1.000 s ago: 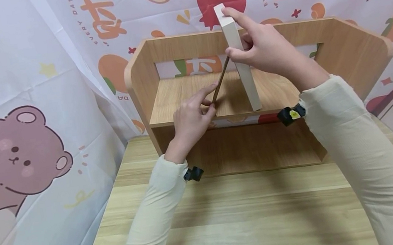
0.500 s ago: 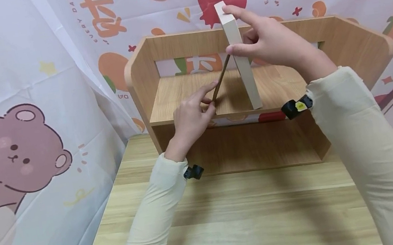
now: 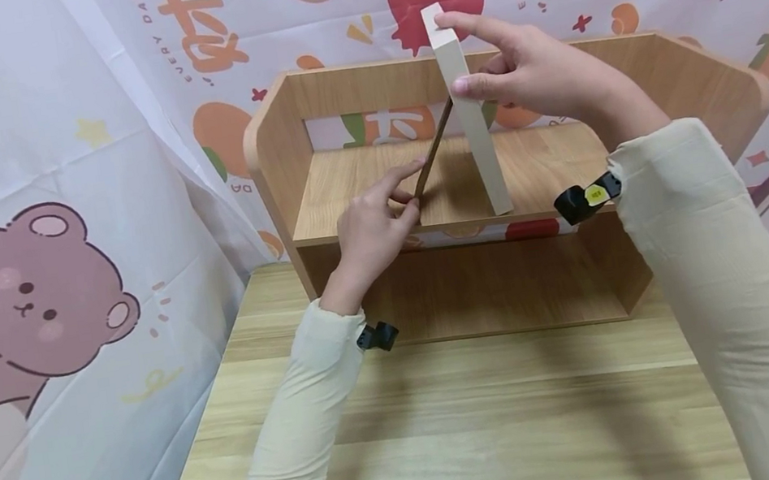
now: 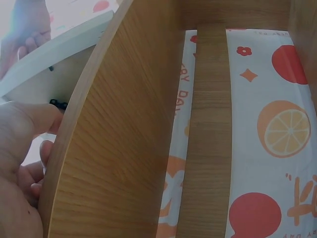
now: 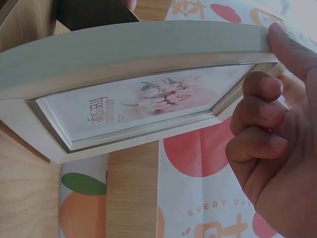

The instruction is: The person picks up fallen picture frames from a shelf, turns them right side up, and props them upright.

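A cream picture frame (image 3: 483, 152) stands on edge, leaning slightly, on the upper shelf. Its glazed front with a flower print (image 5: 163, 96) shows in the right wrist view. From its back a thin brown support leg (image 3: 435, 144) slants down to the left. My left hand (image 3: 372, 229) pinches the lower part of this leg between thumb and forefinger. My right hand (image 3: 546, 78) holds the frame near the top, forefinger on the top edge and thumb on the near side. Its other fingers (image 5: 262, 114) are curled in front of the picture.
The two-tier wooden desk shelf (image 3: 270, 158) has raised side panels and a back rail. It stands on a light wood table (image 3: 455, 427). A fruit-print cloth (image 3: 325, 27) hangs behind it, and a bear-print cloth (image 3: 31, 298) hangs to the left.
My right wrist has shifted to the right, and its thumb has drawn back from the frame's left edge onto the near side. My left hand and the frame stay nearly still.
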`<state>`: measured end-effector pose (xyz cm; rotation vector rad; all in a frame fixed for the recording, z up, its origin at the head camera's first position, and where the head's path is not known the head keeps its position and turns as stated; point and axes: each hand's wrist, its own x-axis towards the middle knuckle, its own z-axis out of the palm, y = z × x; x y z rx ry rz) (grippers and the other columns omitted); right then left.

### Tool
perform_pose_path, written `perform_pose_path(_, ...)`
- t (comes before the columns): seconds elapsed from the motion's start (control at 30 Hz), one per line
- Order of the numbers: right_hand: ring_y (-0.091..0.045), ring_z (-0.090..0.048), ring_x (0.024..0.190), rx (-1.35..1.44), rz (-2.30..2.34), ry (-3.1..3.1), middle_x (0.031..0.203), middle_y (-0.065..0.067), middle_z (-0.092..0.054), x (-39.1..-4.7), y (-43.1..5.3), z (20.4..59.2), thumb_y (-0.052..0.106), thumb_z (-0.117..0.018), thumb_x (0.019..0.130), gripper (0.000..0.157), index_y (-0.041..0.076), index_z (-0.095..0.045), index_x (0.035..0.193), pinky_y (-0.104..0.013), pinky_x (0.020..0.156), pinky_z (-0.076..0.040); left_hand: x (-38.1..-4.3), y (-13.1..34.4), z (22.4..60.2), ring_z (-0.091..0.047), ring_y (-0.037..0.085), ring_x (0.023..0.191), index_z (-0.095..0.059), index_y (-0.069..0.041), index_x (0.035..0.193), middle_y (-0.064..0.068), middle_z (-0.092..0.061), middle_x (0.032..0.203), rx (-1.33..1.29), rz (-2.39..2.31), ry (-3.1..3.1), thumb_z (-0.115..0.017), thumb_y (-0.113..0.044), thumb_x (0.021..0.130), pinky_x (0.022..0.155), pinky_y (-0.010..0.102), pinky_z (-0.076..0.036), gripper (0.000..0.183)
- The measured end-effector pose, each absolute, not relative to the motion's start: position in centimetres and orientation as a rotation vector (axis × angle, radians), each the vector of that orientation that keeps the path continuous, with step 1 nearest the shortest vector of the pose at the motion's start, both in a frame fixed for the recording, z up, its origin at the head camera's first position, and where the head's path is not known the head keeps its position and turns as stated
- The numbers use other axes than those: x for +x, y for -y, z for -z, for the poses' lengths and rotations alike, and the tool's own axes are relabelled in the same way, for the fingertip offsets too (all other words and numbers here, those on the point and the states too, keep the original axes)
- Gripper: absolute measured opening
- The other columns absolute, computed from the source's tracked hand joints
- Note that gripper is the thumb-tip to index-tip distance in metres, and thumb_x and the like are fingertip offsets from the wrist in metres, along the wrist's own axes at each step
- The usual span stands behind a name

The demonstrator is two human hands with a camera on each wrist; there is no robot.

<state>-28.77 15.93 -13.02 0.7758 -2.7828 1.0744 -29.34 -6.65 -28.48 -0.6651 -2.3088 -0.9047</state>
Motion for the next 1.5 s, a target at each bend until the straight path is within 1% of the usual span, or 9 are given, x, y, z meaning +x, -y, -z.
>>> perform_pose_path(0.23,-0.013,-0.062,0.089,0.722,-1.041,2.795,0.088,-0.005,-0.071,-28.9,-15.7,13.0,0.039,-0.063,0.091,0.07,0.049,-0.024,0.148,-0.045,0.094,-0.038,-29.3,6.5,28.2,-0.061,0.01,0.051,-0.059,-0.031,0.129,0.0,-0.076,0.091,-0.624,0.912,2.341,-0.062,-0.013,0.088,0.042,0.025,-0.022,0.045)
perform_pose_path(0.33,-0.016,-0.061,0.092,0.704,-1.03,2.808,0.1,-0.012,-0.07,-28.9,-15.6,13.1,0.039,-0.062,0.091,0.071,0.049,-0.021,0.148,-0.045,0.095,-0.038,-29.3,6.5,28.0,-0.058,0.011,0.05,-0.058,-0.032,0.129,0.0,-0.075,0.092,-0.603,0.915,2.371,-0.062,-0.014,0.089,0.043,0.026,-0.023,0.045)
perform_pose_path(0.5,-0.024,-0.062,0.109,0.689,-1.046,2.822,0.123,-0.02,-0.063,-28.9,-15.4,13.2,0.039,-0.061,0.092,0.071,0.049,-0.019,0.148,-0.053,0.104,-0.036,-29.3,6.5,27.6,-0.061,0.014,0.055,-0.055,-0.033,0.13,0.001,-0.075,0.096,-0.578,0.942,2.424,-0.062,-0.015,0.091,0.044,0.028,-0.026,0.044)
perform_pose_path(0.67,-0.029,-0.058,0.118,0.666,-1.019,2.828,0.129,-0.019,-0.06,-28.8,-15.2,13.3,0.042,-0.061,0.091,0.071,0.051,-0.019,0.147,-0.056,0.105,-0.033,-29.3,6.4,27.4,-0.064,0.016,0.061,-0.053,-0.035,0.131,0.001,-0.075,0.1,-0.553,0.959,2.457,-0.061,-0.016,0.092,0.046,0.03,-0.031,0.044)
perform_pose_path(0.9,-0.029,-0.057,0.118,0.623,-0.941,2.834,0.13,-0.019,-0.061,-28.8,-15.0,13.3,0.05,-0.06,0.089,0.071,0.055,-0.017,0.145,-0.058,0.103,-0.034,-29.4,6.0,27.3,-0.063,0.017,0.062,-0.053,-0.037,0.13,0.0,-0.075,0.101,-0.492,0.92,2.469,-0.06,-0.016,0.093,0.047,0.031,-0.033,0.044)
perform_pose_path(1.07,-0.03,-0.054,0.115,0.622,-0.895,2.82,0.134,-0.019,-0.058,-28.8,-14.7,13.4,0.051,-0.059,0.089,0.072,0.051,-0.016,0.146,-0.06,0.102,-0.036,-29.5,5.8,27.4,-0.062,0.017,0.061,-0.053,-0.039,0.13,-0.001,-0.075,0.101,-0.452,0.876,2.454,-0.059,-0.015,0.093,0.046,0.031,-0.033,0.044)
perform_pose_path(1.27,-0.031,-0.054,0.102,0.606,-0.828,2.815,0.11,-0.02,-0.063,-28.7,-14.6,13.4,0.055,-0.057,0.089,0.074,0.049,-0.013,0.148,-0.053,0.095,-0.041,-29.6,5.6,27.4,-0.062,0.018,0.062,-0.052,-0.04,0.129,-0.002,-0.075,0.102,-0.428,0.852,2.449,-0.059,-0.014,0.093,0.047,0.032,-0.033,0.045)
perform_pose_path(1.4,-0.026,-0.046,0.076,0.577,-0.729,2.8,0.082,-0.015,-0.05,-28.6,-14.4,13.5,0.058,-0.055,0.088,0.074,0.047,-0.014,0.148,-0.042,0.077,-0.04,-29.7,5.4,27.3,-0.066,0.02,0.069,-0.051,-0.041,0.129,-0.002,-0.075,0.102,-0.406,0.843,2.445,-0.058,-0.014,0.094,0.047,0.033,-0.035,0.045)
perform_pose_path(1.5,-0.024,-0.034,0.063,0.567,-0.654,2.783,0.074,-0.012,-0.038,-28.6,-14.2,13.6,0.06,-0.054,0.088,0.073,0.045,-0.016,0.148,-0.038,0.067,-0.035,-29.7,5.3,27.4,-0.067,0.021,0.072,-0.052,-0.041,0.128,-0.003,-0.075,0.102,-0.382,0.831,2.445,-0.058,-0.013,0.093,0.048,0.033,-0.036,0.046)
